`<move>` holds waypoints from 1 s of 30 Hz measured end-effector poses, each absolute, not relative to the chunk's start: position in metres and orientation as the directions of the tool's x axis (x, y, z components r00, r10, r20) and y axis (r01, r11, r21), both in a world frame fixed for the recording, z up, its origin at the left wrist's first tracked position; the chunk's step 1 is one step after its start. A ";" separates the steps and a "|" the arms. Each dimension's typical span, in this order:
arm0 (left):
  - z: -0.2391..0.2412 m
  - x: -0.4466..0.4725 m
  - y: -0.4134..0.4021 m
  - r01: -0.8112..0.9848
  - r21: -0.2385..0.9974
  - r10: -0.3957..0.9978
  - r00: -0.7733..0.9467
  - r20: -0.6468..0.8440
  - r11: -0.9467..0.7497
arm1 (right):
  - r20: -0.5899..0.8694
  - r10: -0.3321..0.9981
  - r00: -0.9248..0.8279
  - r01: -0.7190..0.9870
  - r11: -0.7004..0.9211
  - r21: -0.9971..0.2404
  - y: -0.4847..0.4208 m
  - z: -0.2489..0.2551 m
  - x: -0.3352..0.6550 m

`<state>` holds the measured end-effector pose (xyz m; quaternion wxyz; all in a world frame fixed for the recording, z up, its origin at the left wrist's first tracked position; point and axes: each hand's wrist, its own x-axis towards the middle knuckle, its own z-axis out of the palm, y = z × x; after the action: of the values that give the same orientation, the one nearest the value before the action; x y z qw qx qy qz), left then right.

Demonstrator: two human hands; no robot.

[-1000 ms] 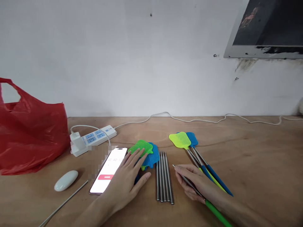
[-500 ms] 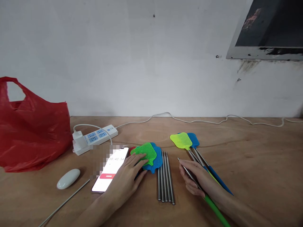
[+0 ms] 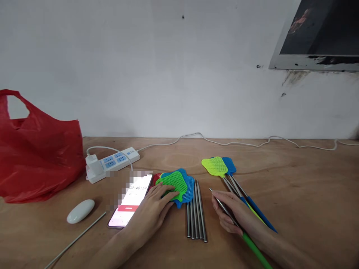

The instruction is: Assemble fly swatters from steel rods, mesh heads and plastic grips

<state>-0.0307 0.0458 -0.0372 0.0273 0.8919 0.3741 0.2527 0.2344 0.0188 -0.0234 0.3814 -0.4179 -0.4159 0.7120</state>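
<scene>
My left hand (image 3: 157, 203) lies with fingers stretched out over a green fly swatter head (image 3: 175, 182), touching its mesh. That head rests on a small pile with a blue swatter head (image 3: 190, 190); a red one (image 3: 156, 178) shows at the left edge, partly covered. My right hand (image 3: 231, 211) is closed around a swatter handle, a thin metal rod with a green grip (image 3: 255, 248); its bare tip points up and left, with no head on it. Between my hands lie several metal rods (image 3: 196, 220), side by side, their upper ends partly under the pile.
Complete swatters with a yellow-green head (image 3: 214, 166) and a blue head (image 3: 229, 165) lie at the right. On the left are a lit phone (image 3: 131, 201), a white mouse (image 3: 80, 211), a power strip (image 3: 114, 164) and a red plastic bag (image 3: 42, 157). A white cable (image 3: 230, 144) runs along the wall.
The green and blue swatter heads under my left hand have shifted slightly to the right, and the blue one has turned a little. My right hand has hardly moved.
</scene>
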 end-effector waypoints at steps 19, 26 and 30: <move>-0.025 -0.027 0.031 0.624 0.218 0.657 0.669 0.348 -0.751 | -0.316 0.874 -0.370 -0.226 -0.414 -0.882 0.026 -0.029 0.237; -0.023 -0.027 0.029 0.595 0.223 0.635 0.710 0.303 -0.772 | -0.317 0.875 -0.365 -0.234 -0.416 -0.879 0.021 -0.024 0.235; -0.018 -0.025 0.028 0.581 0.233 0.626 0.733 0.266 -0.780 | -0.325 0.873 -0.364 -0.244 -0.426 -0.871 0.021 -0.024 0.235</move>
<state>-0.0250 0.0276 -0.0179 0.0671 0.9285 0.3249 0.1666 0.2349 0.0208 -0.0238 0.3800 -0.4165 -0.3773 0.7347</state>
